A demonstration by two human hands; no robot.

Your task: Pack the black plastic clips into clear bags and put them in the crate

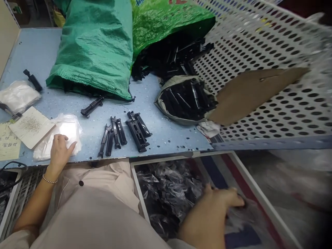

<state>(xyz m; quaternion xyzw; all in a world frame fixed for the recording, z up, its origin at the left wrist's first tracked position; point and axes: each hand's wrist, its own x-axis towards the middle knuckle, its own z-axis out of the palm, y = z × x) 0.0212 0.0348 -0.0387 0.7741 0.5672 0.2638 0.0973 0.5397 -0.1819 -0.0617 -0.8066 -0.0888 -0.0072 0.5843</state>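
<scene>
My left hand (pixel 61 147) rests on a stack of clear plastic bags (pixel 72 129) at the bench's front edge, fingers slightly curled and thumb apart. Low on the right, my right hand (pixel 218 204) is over a white-rimmed bin (pixel 259 188); motion smears its fingers. Clear plastic (pixel 243 216) and something dark show beside those fingers, but whether they grip it is unclear. Plastic-wrapped black parts (pixel 168 186) fill the bin's left side. Several slim black plastic parts (pixel 114 133) lie in a row on the bench, with more black parts (pixel 138 133) to their right.
A green woven sack (pixel 95 45) and a bright green bag (pixel 160 24) spilling black parts stand at the back. An open grey-green bag (pixel 178 119) holds more. Brown cardboard (pixel 249 93) leans on a perforated white basket (pixel 298 103). Left are a paper card (pixel 33 126) and bundled plastic (pixel 19 95).
</scene>
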